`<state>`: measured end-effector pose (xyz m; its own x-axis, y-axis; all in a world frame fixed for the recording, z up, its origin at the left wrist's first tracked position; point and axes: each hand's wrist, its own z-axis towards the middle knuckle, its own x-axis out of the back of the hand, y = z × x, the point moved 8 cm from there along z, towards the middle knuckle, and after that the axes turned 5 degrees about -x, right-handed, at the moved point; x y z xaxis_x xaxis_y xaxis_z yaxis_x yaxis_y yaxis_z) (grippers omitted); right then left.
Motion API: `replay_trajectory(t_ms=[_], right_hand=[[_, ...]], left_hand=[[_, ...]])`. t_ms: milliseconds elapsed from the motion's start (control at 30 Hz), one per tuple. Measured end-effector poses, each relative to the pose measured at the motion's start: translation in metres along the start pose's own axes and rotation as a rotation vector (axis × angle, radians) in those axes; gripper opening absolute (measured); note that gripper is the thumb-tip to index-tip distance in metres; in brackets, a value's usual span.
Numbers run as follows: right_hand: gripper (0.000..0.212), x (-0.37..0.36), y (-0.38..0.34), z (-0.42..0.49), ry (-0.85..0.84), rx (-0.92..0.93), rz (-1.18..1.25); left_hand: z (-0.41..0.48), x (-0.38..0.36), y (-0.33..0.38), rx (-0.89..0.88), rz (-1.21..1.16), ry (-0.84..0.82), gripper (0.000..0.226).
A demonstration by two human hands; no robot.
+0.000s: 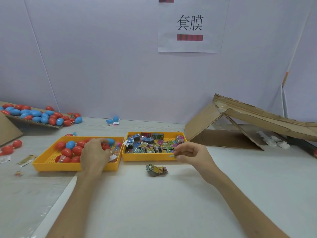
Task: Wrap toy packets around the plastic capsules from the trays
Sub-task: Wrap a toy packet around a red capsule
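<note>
The pick-up step is in hand: each hand is fetching its half of the pair, and no wrapping has begun.

The left hand (95,152) is down inside the left tray (51,166), near its right wall, with fingers curled round a red capsule (105,146) among other red and blue ones. The right hand (192,154) hangs at the front right corner of the right tray (147,158), thumb and forefinger pinching a thin slip (172,156). It is probably a toy packet seen edge-on, though it is too small to tell. The toy packets (147,145) lie heaped across that tray. One loose packet (157,169) lies on the table (171,203) just in front of the tray's front rim, apart from both hands.

At the far left corner of the table a heap of capsules (39,115) spills off a cardboard sheet (34,123).

Next, I judge, both hands must come together over the bare table near its front edge. The capsule has to be lifted clear of its neighbours, and the packet opened enough to pass round it. The smooth egg shape could slip in a light grip.
</note>
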<state>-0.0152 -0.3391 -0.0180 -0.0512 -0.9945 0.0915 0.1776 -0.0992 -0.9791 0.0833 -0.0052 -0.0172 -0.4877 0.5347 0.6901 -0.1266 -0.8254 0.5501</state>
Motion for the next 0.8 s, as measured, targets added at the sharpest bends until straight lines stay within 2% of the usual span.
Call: replay_trajectory(t_ms=[100, 233, 300, 367, 433, 533, 600, 800], right_hand=[[0.02, 0.002, 0.0, 0.001, 0.034, -0.024, 0.003], [0.016, 0.002, 0.0, 0.0, 0.044, -0.032, 0.009], [0.014, 0.002, 0.001, 0.0, 0.046, -0.031, 0.021], [0.013, 0.003, 0.002, 0.0, 0.046, -0.033, 0.036], [0.014, 0.002, 0.001, 0.0, 0.036, -0.032, 0.046], [0.014, -0.006, -0.001, -0.001, -0.033, -0.02, 0.043], [0.014, -0.012, -0.003, -0.002, -0.086, -0.01, 0.05], [0.018, -0.025, -0.005, -0.005, -0.191, 0.038, 0.024]], left_hand=[[-0.002, 0.011, 0.011, -0.085, -0.073, 0.094, 0.029], [-0.014, 0.03, 0.049, -0.264, -0.42, 0.19, 0.023], [-0.024, 0.027, 0.073, -0.295, -0.602, 0.111, 0.024], [-0.04, 0.013, 0.098, -0.296, -0.804, -0.083, 0.029], [-0.057, -0.003, 0.119, -0.313, -0.909, -0.268, 0.037], [-0.08, -0.024, 0.136, -0.373, -0.861, -0.466, 0.034], [-0.088, -0.037, 0.14, -0.419, -0.774, -0.536, 0.028], [-0.093, -0.043, 0.141, -0.493, -0.712, -0.527, 0.004]])
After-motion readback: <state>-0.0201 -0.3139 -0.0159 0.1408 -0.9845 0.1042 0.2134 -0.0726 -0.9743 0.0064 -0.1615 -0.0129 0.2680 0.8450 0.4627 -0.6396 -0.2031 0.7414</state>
